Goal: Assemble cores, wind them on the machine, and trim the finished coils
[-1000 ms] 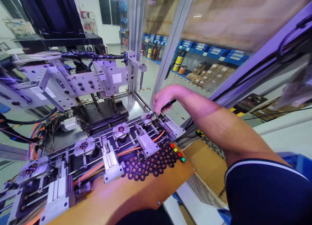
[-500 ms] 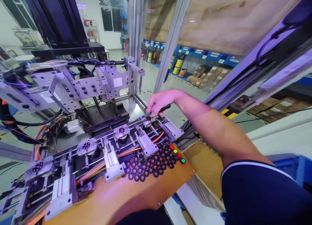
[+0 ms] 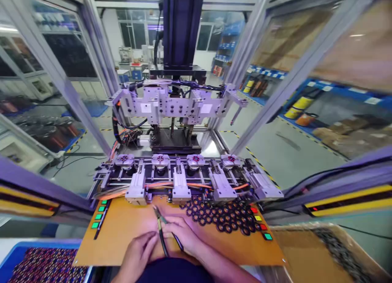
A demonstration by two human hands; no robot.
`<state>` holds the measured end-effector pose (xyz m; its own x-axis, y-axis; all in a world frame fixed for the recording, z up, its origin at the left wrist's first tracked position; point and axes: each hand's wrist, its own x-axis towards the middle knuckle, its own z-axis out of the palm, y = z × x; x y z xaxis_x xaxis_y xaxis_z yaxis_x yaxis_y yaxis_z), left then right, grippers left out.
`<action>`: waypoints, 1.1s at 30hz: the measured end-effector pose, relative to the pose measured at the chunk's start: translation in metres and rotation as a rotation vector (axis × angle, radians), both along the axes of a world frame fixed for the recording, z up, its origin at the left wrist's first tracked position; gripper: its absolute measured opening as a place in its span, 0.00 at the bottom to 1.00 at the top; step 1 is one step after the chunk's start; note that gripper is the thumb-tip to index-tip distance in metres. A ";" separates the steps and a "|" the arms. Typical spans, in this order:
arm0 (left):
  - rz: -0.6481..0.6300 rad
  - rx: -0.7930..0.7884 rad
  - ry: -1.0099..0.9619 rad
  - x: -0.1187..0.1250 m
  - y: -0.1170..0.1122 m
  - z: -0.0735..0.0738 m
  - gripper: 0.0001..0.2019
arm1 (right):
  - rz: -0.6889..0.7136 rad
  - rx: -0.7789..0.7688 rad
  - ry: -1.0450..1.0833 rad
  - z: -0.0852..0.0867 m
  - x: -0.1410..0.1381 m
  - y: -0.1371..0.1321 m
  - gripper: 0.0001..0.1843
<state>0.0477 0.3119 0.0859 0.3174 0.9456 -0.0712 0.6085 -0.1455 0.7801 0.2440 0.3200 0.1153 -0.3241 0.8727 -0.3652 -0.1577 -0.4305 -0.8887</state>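
Observation:
Both my hands rest together at the near edge of the orange panel (image 3: 122,234). My right hand (image 3: 180,234) is closed on a pair of dark-handled pliers (image 3: 162,234), its tips pointing away from me. My left hand (image 3: 137,252) lies beside it, fingers curled, touching the pliers' handle. A cluster of several small black rings (image 3: 220,217) lies on the panel to the right of my hands. Beyond the panel, a row of round fixtures, such as the fixture (image 3: 196,161), sits on the metal machine bed.
Green buttons (image 3: 98,215) line the panel's left side; red, yellow and green buttons (image 3: 260,223) line its right. A blue bin (image 3: 18,254) of small parts stands at the lower left, a cardboard box (image 3: 321,250) at the lower right. A metal head (image 3: 174,105) hangs over the bed inside glass walls.
My right hand has pulled back from the far right fixture to the panel's near edge with the tool. My left hand has come into view. The camera has swung to face the machine squarely.

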 end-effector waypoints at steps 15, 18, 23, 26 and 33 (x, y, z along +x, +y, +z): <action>0.131 -0.012 0.040 -0.035 -0.004 0.036 0.22 | 0.049 0.474 -0.916 0.002 0.070 -0.021 0.15; 0.248 0.047 0.087 -0.087 -0.002 0.064 0.26 | 0.084 0.557 -1.014 0.025 0.101 -0.020 0.18; 0.231 0.261 0.399 -0.134 0.021 0.118 0.23 | 0.122 0.931 -1.203 0.090 0.111 0.008 0.17; 0.050 0.458 0.577 -0.122 0.067 0.154 0.19 | 0.249 1.145 -1.275 0.132 0.090 0.049 0.14; -0.150 0.574 0.605 -0.068 0.202 0.172 0.16 | 0.434 1.206 -1.340 0.154 0.047 0.164 0.14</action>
